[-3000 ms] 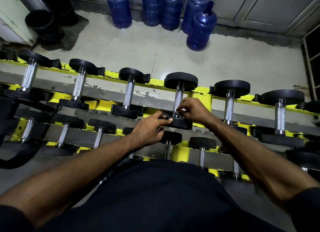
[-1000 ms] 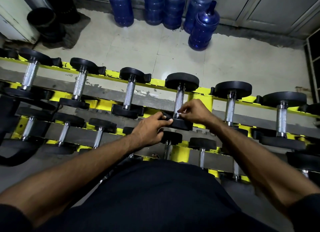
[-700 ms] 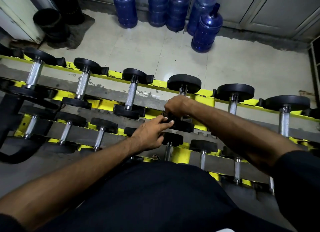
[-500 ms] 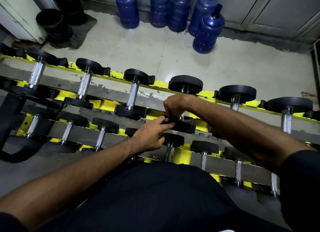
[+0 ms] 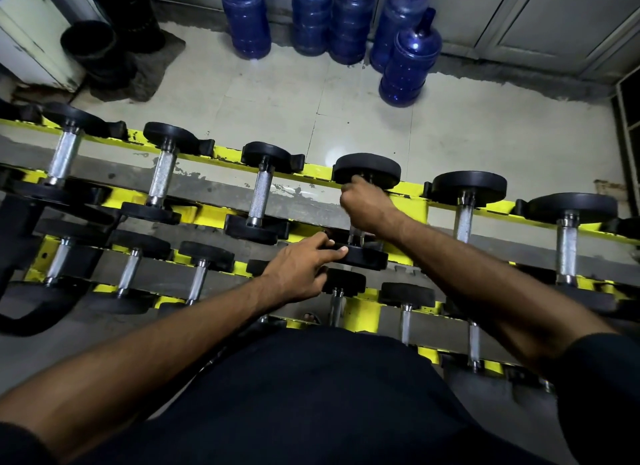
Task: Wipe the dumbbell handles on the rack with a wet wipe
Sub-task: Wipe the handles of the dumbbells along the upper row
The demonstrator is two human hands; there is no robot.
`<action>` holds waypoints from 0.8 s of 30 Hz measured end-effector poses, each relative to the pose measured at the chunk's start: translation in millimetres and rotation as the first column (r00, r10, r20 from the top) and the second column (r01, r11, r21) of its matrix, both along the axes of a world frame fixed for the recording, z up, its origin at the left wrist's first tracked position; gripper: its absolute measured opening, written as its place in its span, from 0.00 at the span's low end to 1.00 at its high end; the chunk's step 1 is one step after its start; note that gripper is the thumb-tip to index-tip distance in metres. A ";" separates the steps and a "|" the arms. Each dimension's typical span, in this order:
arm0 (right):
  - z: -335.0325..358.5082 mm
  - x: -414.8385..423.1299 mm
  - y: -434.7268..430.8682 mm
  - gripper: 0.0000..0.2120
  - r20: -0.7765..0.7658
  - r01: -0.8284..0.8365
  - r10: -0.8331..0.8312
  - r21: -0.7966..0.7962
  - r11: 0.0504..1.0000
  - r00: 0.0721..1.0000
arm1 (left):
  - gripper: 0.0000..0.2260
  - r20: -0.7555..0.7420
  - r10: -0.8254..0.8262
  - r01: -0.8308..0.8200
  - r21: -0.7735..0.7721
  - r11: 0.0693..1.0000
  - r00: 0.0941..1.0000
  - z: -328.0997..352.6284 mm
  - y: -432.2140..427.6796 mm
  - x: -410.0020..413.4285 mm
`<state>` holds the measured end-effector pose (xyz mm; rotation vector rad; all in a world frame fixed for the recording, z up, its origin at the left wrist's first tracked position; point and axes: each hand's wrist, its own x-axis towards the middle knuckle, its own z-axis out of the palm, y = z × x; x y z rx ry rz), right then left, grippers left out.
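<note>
The right hand [image 5: 367, 204] has slid up the dumbbell handle [image 5: 355, 236] on the yellow rack [image 5: 311, 177] to the far head [image 5: 367, 168], fist curled round it, probably over the wipe. The left hand [image 5: 301, 270] still lies straight-fingered on the near head [image 5: 363, 256]; bare chrome shows below the fist.

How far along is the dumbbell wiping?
Done: unclear, no handle looks visibly wiped. In hand: right hand grips one top-row dumbbell handle, wipe hidden; left hand rests on its near head. Left: probably the handles to its right and the lower row.

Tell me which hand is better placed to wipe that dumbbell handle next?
Right: the right hand is curled round the steel dumbbell handle; the left hand only rests on its black round weight.
</note>
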<state>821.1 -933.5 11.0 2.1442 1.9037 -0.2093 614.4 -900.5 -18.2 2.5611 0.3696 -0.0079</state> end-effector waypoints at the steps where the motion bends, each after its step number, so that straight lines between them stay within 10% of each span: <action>1: 1.3 0.6 5.0 0.09 0.034 0.059 -0.060 0.033 0.998 0.998 | 0.26 -0.002 0.002 -0.002 0.004 1.000 1.000 0.2 0.1 0.0; 7: -10.8 -13.7 -15.9 0.07 -0.026 -0.093 0.093 -0.006 0.996 0.995 | 0.25 0.017 0.004 -0.004 -0.005 1.000 1.000 0.2 0.2 1.0; 11: -29.3 8.6 -34.9 0.03 -0.341 0.363 -0.247 0.336 0.869 0.907 | 0.23 0.040 0.009 -0.008 -0.008 1.000 0.999 0.1 0.7 2.0; 15: -34.7 -1.9 -48.2 0.04 -0.732 0.863 -0.510 0.214 0.457 0.451 | 0.23 0.035 0.009 -0.009 0.006 1.000 0.999 1.1 1.7 2.0; 18: -42.9 2.4 -59.3 0.05 -0.786 0.928 -0.598 -0.087 0.361 0.159 | 0.24 0.024 0.002 -0.003 0.017 1.000 1.000 1.9 0.9 1.2; 21: -39.1 15.7 -55.6 0.11 -0.843 0.902 -0.462 -0.393 0.180 -0.275 | 0.23 0.035 -0.003 0.003 0.002 1.000 0.999 2.7 0.9 2.2; 24: -37.6 23.1 -33.7 0.11 -0.852 0.862 -0.217 -0.501 0.079 -0.476 | 0.23 0.039 -0.005 0.006 -0.014 1.000 0.999 2.8 2.2 2.9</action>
